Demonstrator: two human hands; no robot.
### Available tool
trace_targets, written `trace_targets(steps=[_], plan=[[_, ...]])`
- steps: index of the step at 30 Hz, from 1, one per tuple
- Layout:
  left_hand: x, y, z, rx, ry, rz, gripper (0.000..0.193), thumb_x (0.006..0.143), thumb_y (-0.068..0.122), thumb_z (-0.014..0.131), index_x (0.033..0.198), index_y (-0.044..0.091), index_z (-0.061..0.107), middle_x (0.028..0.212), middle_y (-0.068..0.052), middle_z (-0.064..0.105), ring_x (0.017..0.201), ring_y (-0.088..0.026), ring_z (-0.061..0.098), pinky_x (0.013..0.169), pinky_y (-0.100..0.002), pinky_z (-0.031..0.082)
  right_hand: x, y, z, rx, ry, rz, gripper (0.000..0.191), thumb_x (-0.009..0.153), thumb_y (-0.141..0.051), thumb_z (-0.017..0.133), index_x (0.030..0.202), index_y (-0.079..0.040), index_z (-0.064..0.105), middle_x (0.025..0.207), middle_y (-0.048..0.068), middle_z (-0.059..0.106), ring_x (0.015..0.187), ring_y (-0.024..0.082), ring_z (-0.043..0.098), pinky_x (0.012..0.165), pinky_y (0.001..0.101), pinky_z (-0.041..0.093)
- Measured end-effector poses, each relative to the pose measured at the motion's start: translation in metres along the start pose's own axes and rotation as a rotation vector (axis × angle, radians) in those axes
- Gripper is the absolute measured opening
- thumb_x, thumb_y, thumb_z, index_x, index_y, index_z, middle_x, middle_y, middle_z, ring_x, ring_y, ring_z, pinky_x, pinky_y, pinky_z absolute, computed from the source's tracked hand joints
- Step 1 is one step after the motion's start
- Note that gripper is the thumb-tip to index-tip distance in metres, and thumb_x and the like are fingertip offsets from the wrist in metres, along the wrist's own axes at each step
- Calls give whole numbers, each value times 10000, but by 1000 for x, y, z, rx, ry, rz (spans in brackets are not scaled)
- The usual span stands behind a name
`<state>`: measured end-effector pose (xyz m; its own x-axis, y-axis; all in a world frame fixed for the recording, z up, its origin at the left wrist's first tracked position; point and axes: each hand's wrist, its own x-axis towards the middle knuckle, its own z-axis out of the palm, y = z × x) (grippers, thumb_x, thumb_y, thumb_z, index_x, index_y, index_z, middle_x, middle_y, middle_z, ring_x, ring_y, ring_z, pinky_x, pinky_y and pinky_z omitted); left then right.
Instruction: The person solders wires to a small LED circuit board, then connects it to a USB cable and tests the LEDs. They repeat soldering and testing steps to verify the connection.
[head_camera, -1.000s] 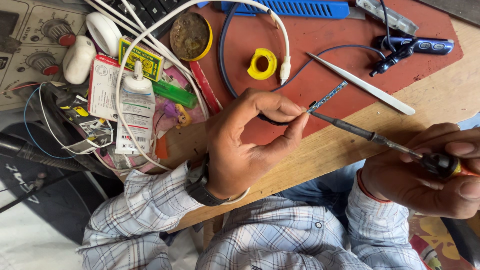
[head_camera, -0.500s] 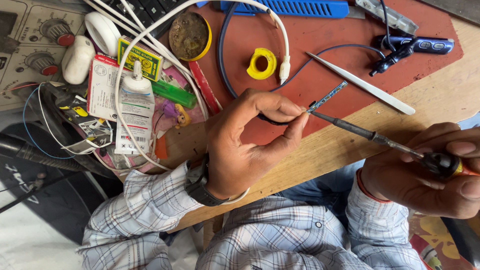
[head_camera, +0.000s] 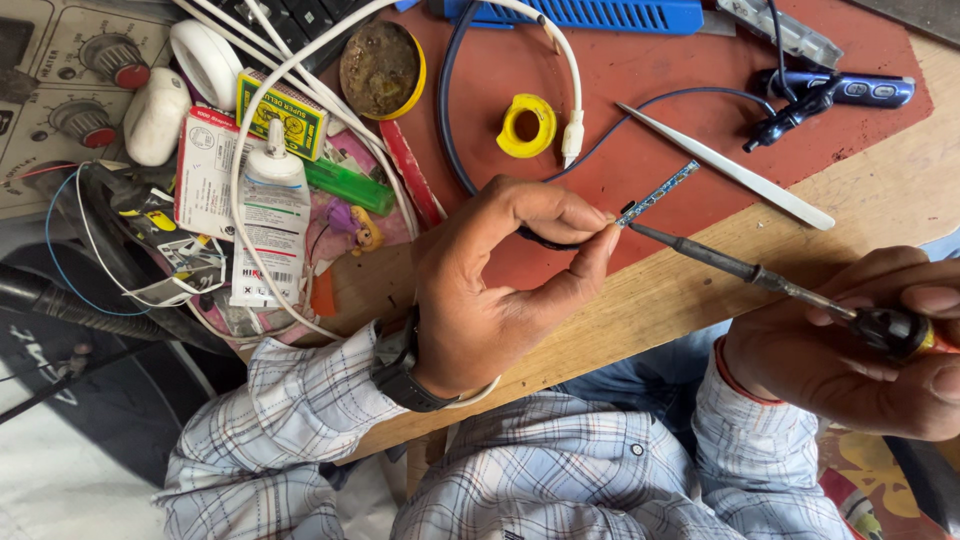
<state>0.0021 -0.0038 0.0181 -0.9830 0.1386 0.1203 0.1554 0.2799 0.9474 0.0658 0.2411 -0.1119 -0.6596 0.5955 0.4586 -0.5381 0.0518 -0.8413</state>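
Observation:
My left hand (head_camera: 500, 290) pinches the near end of a thin blue circuit strip (head_camera: 660, 192) between thumb and fingers, over the red mat (head_camera: 660, 110). My right hand (head_camera: 860, 350) grips the dark handle of a soldering iron (head_camera: 740, 268). The iron's tip touches the strip right at my left fingertips. A dark wire loops under my left fingers. Both arms wear a checked shirt, and a watch sits on the left wrist.
On the mat lie a yellow solder spool (head_camera: 527, 124), metal tweezers (head_camera: 725, 165), a round flux tin (head_camera: 380, 70), a white cable with plug (head_camera: 572, 138) and a blue tool (head_camera: 570, 12). A glue bottle (head_camera: 265, 215), a green lighter (head_camera: 350, 185) and packets crowd the left.

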Motion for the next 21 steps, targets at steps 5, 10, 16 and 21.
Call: trace_targets(steps=[5, 10, 16, 21], plan=[[0, 0, 0, -10, -2, -7, 239, 961, -47, 845, 1082, 22, 651, 988, -36, 733, 846, -54, 717, 798, -188, 589, 2, 2, 3, 28, 16, -8, 446, 1077, -444, 392, 1035, -21, 526, 901, 134, 470, 494, 194, 327, 466, 279, 315], [-2, -2, -1, -51, -3, -29, 226, 974, -50, 833, 1085, 14, 646, 1003, -39, 726, 868, -59, 720, 816, -191, 595, -1, 7, 4, 33, 93, -19, 540, 1100, -469, 388, 1026, 42, 547, 822, 99, 436, 523, 188, 314, 492, 281, 296], [-2, 0, -1, -38, -6, -31, 219, 976, -42, 834, 1084, 15, 652, 1008, -41, 725, 876, -68, 715, 820, -194, 596, -10, 9, -15, 245, 132, 145, 441, 1135, -461, 445, 946, -74, 542, 824, 36, 413, 692, 98, 391, 637, 214, 390], [-1, -1, -1, -43, -7, -35, 213, 974, -39, 833, 1077, 15, 655, 1005, -42, 727, 878, -67, 721, 817, -193, 602, -15, 16, -39, 304, 321, 228, 360, 1122, -373, 445, 1080, -39, 575, 987, 58, 512, 846, 93, 479, 763, 197, 492]])
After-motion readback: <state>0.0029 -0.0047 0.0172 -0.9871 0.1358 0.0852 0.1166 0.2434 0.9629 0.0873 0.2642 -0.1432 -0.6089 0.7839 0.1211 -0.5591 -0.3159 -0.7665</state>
